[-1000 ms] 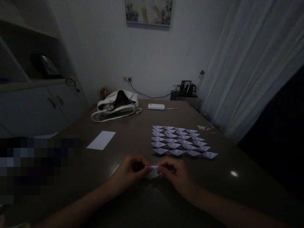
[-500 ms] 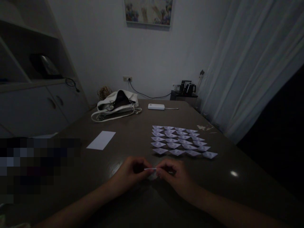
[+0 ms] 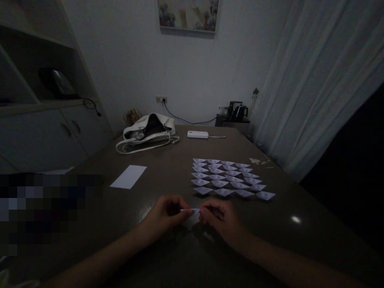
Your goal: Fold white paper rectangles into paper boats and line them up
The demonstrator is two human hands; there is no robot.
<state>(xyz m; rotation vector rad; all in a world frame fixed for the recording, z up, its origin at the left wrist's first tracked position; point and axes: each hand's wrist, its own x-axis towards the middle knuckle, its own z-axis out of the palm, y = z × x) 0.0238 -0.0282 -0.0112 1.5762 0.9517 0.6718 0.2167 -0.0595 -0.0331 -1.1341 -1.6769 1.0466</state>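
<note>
A small piece of folded white paper (image 3: 195, 211) is held between my two hands above the near part of the table. My left hand (image 3: 169, 216) pinches its left side between thumb and fingers. At the right end, the thumb and fingertips of my right hand (image 3: 220, 218) are closed on the paper. My fingers cover part of it, so its full folded form is hidden. Just beyond my right hand, several folded white paper boats (image 3: 223, 192) stand in rows. A flat sheet of white paper (image 3: 129, 177) lies beyond my left hand.
On the far left of the brown table (image 3: 168, 168) lies a white handbag (image 3: 147, 134). A white power bank (image 3: 198, 135) with a short cable is at the back. Small scraps (image 3: 259, 161) lie near the right edge, beside a pale curtain (image 3: 300, 88).
My hands have drawn slightly apart, and more of the folded paper shows between them. My right fingertips have shifted a little to the right. The boats and the sheet stay in place.
</note>
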